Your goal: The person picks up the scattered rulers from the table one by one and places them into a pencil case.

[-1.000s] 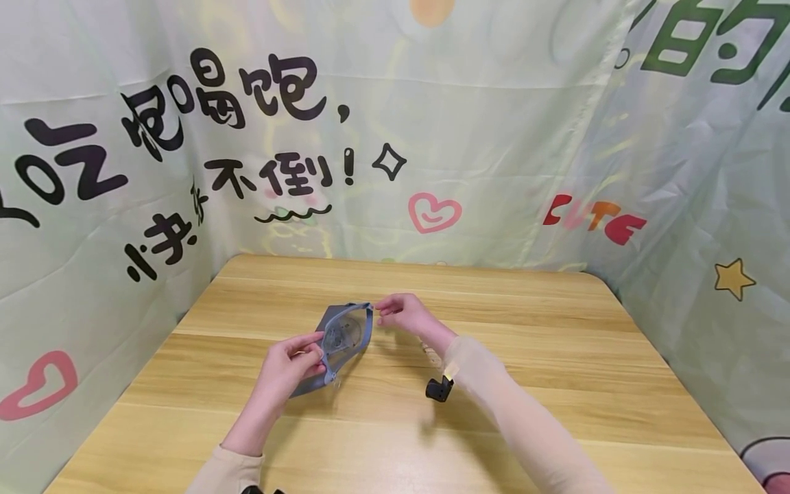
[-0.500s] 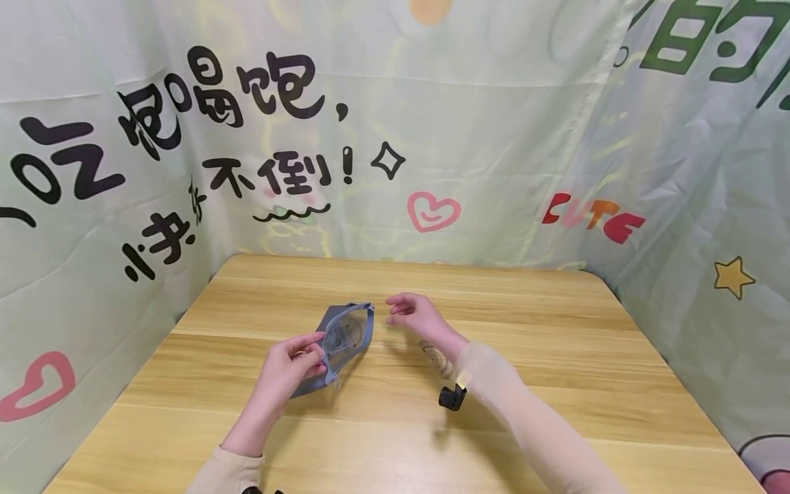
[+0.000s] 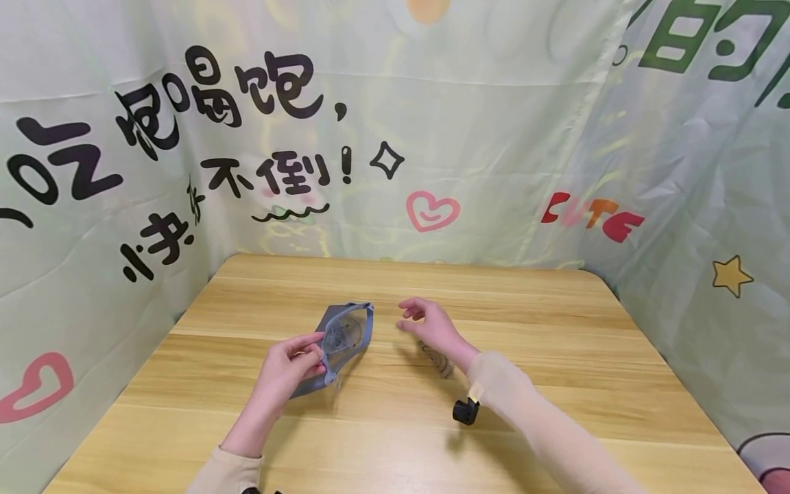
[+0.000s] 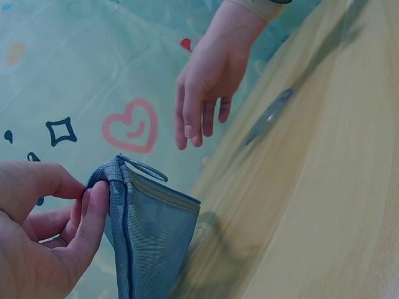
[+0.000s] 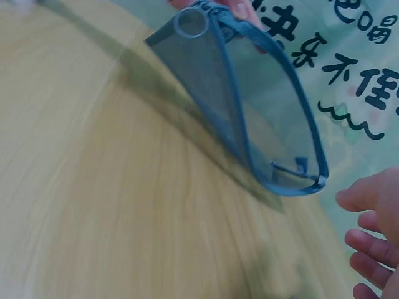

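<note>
My left hand pinches the edge of a blue-grey zip pouch at its near end, between thumb and fingers. The pouch's mouth gapes toward the right, and a round greyish shape shows inside it in the head view. A zipper pull ring hangs at the pinched end. To the right of the pouch, my right hand hovers over the table with loosely bent fingers and nothing in them. Below the right wrist lies a flat round patterned disc, partly hidden by the arm; it appears as a thin shiny oval in the left wrist view.
The wooden table is enclosed by printed cloth curtains at the back and both sides. A small black camera is strapped to the right wrist, close above the tabletop.
My right hand has drawn away from the pouch's far corner, to the right and slightly nearer, its arm moving across the disc. The left hand and the pouch have stayed in place.
</note>
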Demonstrator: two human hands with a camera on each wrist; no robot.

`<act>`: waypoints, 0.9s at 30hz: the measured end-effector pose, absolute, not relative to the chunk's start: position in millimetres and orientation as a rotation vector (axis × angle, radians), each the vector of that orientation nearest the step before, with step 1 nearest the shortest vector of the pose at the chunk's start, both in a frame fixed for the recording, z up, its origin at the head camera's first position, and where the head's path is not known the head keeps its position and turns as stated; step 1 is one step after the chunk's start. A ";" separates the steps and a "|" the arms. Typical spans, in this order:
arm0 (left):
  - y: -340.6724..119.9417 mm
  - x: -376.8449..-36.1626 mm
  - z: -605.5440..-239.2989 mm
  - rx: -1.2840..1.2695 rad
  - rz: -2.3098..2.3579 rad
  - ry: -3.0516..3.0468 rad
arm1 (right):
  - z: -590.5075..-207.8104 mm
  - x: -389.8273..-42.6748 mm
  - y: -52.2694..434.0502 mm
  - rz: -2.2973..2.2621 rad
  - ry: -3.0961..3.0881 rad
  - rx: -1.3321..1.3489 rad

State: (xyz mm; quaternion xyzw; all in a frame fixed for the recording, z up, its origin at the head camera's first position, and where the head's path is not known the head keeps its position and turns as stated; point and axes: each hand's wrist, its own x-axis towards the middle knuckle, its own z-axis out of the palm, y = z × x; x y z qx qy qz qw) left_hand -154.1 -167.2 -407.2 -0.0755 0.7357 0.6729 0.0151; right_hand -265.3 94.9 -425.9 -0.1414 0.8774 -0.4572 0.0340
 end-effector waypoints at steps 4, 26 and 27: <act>-166.7 -154.2 -407.2 -0.242 2.092 2.289 | -430.6 -262.5 101.7 -1.367 2.751 -0.455; -165.3 -153.2 -407.7 -0.230 2.092 2.293 | -443.4 -242.3 117.2 -1.095 3.008 -0.474; -165.2 -152.9 -407.5 -0.231 2.090 2.295 | -443.9 -241.8 118.0 -1.086 3.014 -0.474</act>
